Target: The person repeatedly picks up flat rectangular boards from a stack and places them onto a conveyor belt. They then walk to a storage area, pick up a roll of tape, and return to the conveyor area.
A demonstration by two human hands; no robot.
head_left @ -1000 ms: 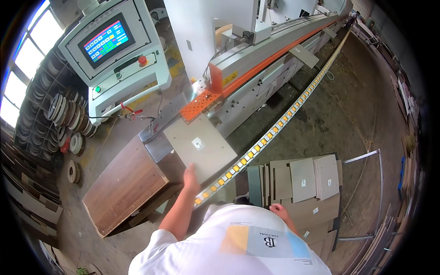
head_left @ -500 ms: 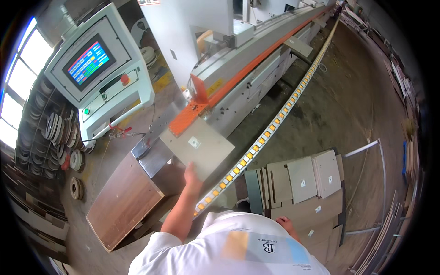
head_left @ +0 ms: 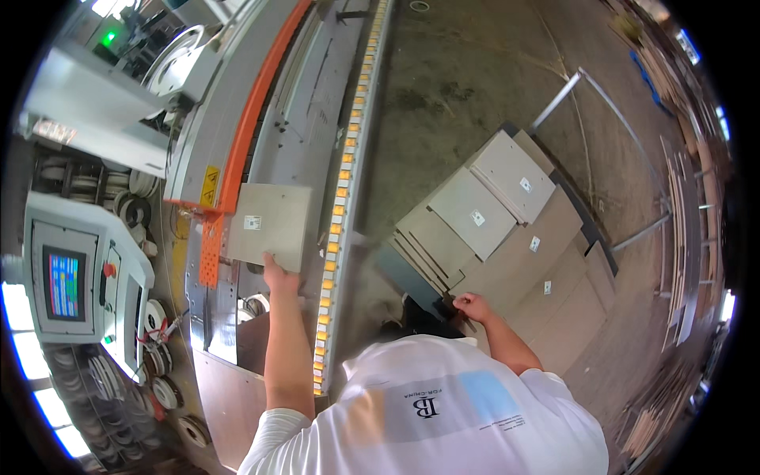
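My left hand (head_left: 280, 277) grips the near edge of a small grey-beige panel (head_left: 279, 214), its thumb on the top face and its other fingers hidden. A white label is stuck on the panel. The panel's left side lies against the orange guide plate (head_left: 211, 245) of a long machine (head_left: 207, 127). My right hand (head_left: 470, 305) is closed beside the near corner of a stack of flat panels (head_left: 507, 265). Next to its fingers is a small dark piece (head_left: 446, 306), and I cannot make out whether the hand holds it.
A rail with yellow and white rollers (head_left: 345, 174) runs along the machine's right side. The control console (head_left: 75, 269) stands at the left, near several edging-tape reels (head_left: 166, 390). A wooden box (head_left: 229, 404) sits below the left forearm. A metal frame (head_left: 558, 101) stands beyond the stack.
The view has swung to the right, showing more of the panel stack. The panel has moved forward along the guide with my left hand. My right hand has reached out toward the stack's near corner.
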